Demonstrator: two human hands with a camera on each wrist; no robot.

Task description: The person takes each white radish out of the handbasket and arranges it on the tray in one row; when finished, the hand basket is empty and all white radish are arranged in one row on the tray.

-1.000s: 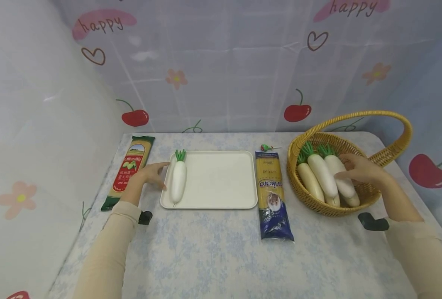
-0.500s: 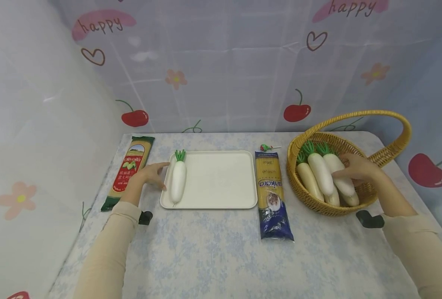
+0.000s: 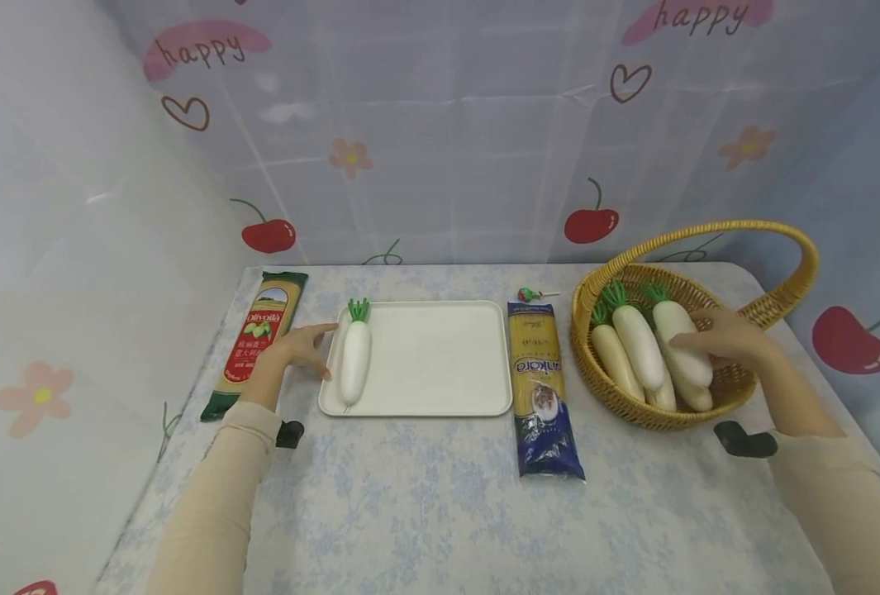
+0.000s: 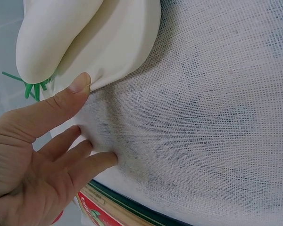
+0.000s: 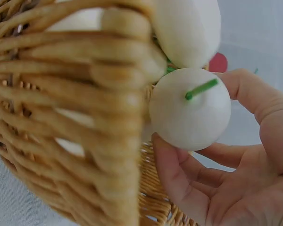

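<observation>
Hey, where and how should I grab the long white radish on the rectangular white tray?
Probably across the thick, rounded body of the long white radish, from above: it lies lengthwise near the left edge of the rectangular white tray, uncovered, while its green stalks look thin.

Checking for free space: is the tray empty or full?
Neither: the tray holds one radish along its left side; the rest shows bare.

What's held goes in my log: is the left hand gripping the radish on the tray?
No, the left hand reaches only to the tray rim, short of the radish.
</observation>
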